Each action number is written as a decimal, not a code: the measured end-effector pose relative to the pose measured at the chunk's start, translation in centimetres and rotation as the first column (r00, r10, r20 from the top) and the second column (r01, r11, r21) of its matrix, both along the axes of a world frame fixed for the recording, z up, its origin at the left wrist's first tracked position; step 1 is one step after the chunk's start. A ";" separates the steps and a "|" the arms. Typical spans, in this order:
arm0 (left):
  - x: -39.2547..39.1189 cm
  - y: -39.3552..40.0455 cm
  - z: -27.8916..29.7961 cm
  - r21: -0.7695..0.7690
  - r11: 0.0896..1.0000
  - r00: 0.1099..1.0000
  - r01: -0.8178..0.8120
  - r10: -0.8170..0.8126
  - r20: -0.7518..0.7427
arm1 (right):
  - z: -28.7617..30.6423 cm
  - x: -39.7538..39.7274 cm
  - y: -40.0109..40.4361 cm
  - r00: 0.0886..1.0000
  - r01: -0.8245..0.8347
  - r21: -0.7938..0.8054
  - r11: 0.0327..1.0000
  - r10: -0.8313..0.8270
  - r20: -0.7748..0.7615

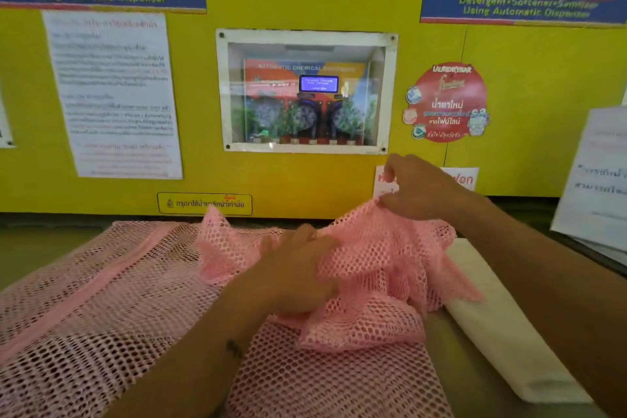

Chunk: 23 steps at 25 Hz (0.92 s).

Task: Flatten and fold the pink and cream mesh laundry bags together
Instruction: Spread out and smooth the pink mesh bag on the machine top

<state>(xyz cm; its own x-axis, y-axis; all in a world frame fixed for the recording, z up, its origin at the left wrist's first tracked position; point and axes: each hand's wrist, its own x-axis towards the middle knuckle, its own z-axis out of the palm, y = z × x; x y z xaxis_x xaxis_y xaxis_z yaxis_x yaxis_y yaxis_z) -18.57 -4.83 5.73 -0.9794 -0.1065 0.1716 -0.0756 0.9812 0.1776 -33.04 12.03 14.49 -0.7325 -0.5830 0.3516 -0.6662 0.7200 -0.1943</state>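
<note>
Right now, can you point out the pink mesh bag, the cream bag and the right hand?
pink mesh bag (101,299): head view, on its flat left part.
cream bag (502,343): head view, on its folded middle.
right hand (419,188): head view, on the back of the hand.

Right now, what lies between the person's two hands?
In the head view, bunched pink mesh laundry bag fills the stretch: the right hand pinches its raised edge, the left hand grips a fold lower down.
</note>
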 end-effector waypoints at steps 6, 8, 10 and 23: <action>-0.4 -2.4 -1.0 -0.031 0.997 0.995 -0.072 0.070 -0.070 | -1.2 3.6 4.2 0.904 -0.234 -0.161 0.959 0.276 0.328; -0.7 -2.8 -1.3 0.061 0.998 0.972 -0.022 0.036 -0.234 | -2.7 4.4 4.9 0.880 -0.247 0.104 0.963 0.178 0.441; -1.0 -2.9 -1.1 0.141 0.990 0.917 0.020 0.037 -0.396 | -4.9 4.1 4.7 0.921 -0.221 0.245 0.944 0.119 0.370; 9.3 -8.5 9.5 0.012 0.907 0.644 -0.420 0.308 -0.700 | 6.5 -0.2 -6.6 0.827 0.104 0.114 0.988 -0.022 -0.562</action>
